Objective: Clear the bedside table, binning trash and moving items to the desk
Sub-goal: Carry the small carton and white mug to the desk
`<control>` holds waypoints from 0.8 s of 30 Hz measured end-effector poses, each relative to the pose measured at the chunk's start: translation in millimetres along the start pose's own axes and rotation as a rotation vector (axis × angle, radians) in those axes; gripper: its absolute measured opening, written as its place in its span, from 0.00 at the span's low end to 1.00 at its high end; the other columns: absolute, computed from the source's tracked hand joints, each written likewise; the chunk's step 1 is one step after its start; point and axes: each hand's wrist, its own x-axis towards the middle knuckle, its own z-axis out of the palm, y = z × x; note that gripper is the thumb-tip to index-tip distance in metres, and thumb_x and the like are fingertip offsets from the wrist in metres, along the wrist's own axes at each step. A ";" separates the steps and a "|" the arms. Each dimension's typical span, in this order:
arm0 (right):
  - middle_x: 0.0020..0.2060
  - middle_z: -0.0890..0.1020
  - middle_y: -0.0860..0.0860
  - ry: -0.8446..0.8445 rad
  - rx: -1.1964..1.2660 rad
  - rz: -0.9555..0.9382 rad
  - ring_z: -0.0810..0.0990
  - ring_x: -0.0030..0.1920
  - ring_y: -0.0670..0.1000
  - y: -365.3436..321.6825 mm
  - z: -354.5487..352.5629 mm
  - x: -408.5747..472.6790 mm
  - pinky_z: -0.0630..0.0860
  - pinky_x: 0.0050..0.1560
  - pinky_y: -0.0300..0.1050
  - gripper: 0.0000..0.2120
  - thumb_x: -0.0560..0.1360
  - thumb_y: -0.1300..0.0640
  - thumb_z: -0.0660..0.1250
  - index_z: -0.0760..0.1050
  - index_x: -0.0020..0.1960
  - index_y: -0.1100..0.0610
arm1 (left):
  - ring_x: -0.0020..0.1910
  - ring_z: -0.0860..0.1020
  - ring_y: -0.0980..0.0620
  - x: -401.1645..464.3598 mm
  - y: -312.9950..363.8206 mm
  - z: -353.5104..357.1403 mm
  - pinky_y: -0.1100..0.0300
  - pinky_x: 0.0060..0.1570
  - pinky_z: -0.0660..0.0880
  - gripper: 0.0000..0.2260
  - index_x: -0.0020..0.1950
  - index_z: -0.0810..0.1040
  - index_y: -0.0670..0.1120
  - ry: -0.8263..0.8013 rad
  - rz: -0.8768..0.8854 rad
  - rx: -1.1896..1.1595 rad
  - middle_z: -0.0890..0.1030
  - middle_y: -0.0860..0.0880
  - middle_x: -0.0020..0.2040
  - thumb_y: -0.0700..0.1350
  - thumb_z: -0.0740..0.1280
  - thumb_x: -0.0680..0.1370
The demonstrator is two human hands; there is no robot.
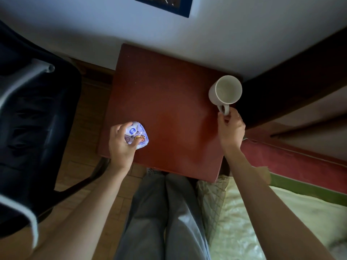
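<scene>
Table [169,109] red, against wall — left hand [120,145] clutches wrapper [138,135]; right hand [231,128] pinches mug [225,91].

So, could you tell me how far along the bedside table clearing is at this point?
Nearly cleared: the red tabletop shows only two items, both in hand. The left hand grips a crumpled wrapper, and the right hand holds the white mug by its handle. Still left: binning the wrapper and taking the mug to the desk, neither in view.
</scene>
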 end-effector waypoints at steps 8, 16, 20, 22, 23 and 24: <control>0.41 0.83 0.51 0.160 -0.037 0.001 0.80 0.42 0.53 -2.8 -4.1 12.8 0.64 0.38 0.40 0.11 0.74 0.49 0.67 0.78 0.47 0.58 | 0.46 0.79 0.49 -0.7 8.9 -5.2 0.46 0.45 0.78 0.17 0.54 0.80 0.47 -0.025 0.041 -0.139 0.77 0.49 0.50 0.33 0.73 0.68; 0.36 0.83 0.52 0.211 0.037 -0.091 0.80 0.38 0.53 -23.3 -21.3 31.5 0.71 0.39 0.45 0.12 0.75 0.48 0.66 0.78 0.46 0.57 | 0.46 0.80 0.48 -6.3 33.9 -12.7 0.48 0.43 0.79 0.16 0.54 0.80 0.44 0.028 0.034 -0.229 0.78 0.49 0.49 0.32 0.71 0.69; 0.37 0.81 0.53 0.159 0.012 -0.141 0.77 0.37 0.50 -31.0 -41.4 13.5 0.68 0.37 0.43 0.10 0.74 0.49 0.67 0.79 0.45 0.56 | 0.46 0.81 0.51 -14.0 56.2 -23.8 0.57 0.44 0.79 0.15 0.55 0.80 0.44 0.064 -0.013 -0.319 0.79 0.46 0.51 0.33 0.72 0.70; 0.39 0.79 0.53 0.139 -0.008 -0.173 0.72 0.37 0.46 -36.5 -55.5 -3.5 0.62 0.37 0.38 0.07 0.72 0.53 0.70 0.80 0.46 0.56 | 0.46 0.81 0.52 -21.5 69.6 -34.9 0.62 0.43 0.78 0.15 0.55 0.80 0.44 0.088 -0.045 -0.372 0.80 0.45 0.51 0.33 0.72 0.70; 0.39 0.78 0.52 0.116 -0.005 -0.191 0.72 0.38 0.46 -39.9 -63.8 -13.3 0.61 0.37 0.36 0.07 0.72 0.54 0.70 0.80 0.46 0.57 | 0.46 0.81 0.52 -26.4 76.9 -42.1 0.63 0.43 0.77 0.15 0.55 0.80 0.45 0.102 -0.061 -0.396 0.80 0.45 0.52 0.33 0.72 0.70; 0.39 0.77 0.51 0.091 0.003 -0.212 0.73 0.39 0.46 -43.9 -72.3 -23.3 0.61 0.37 0.35 0.06 0.71 0.56 0.71 0.80 0.46 0.57 | 0.46 0.81 0.52 -32.3 84.7 -50.6 0.63 0.43 0.77 0.15 0.54 0.80 0.46 0.113 -0.077 -0.424 0.80 0.45 0.52 0.33 0.72 0.70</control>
